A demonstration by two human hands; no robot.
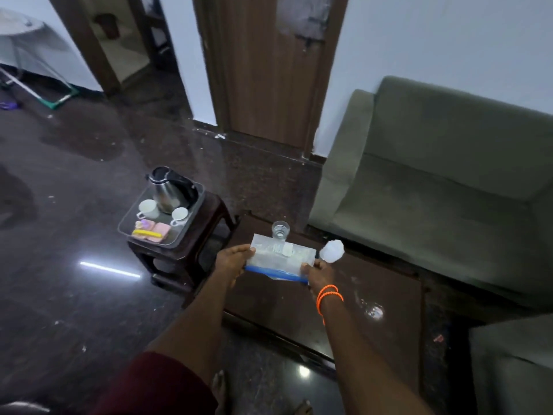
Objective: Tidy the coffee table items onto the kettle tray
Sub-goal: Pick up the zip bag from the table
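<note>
Tray point(197, 195): carrying kettle point(167, 187), two cups point(148, 208), sachets point(151, 230).
Left hand point(232, 259): gripping zip bag point(281, 259).
Right hand point(320, 272): pinching bag, holding crumpled tissue point(332, 250).
Glass point(280, 230): standing on table point(374, 283).

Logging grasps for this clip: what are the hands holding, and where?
A clear zip bag: left hand grips its left edge, right hand pinches the right end near the blue zip strip.

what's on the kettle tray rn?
On the tray: kettle, two white cups, pink and yellow sachets. What lies under the sachets is hidden.
</note>
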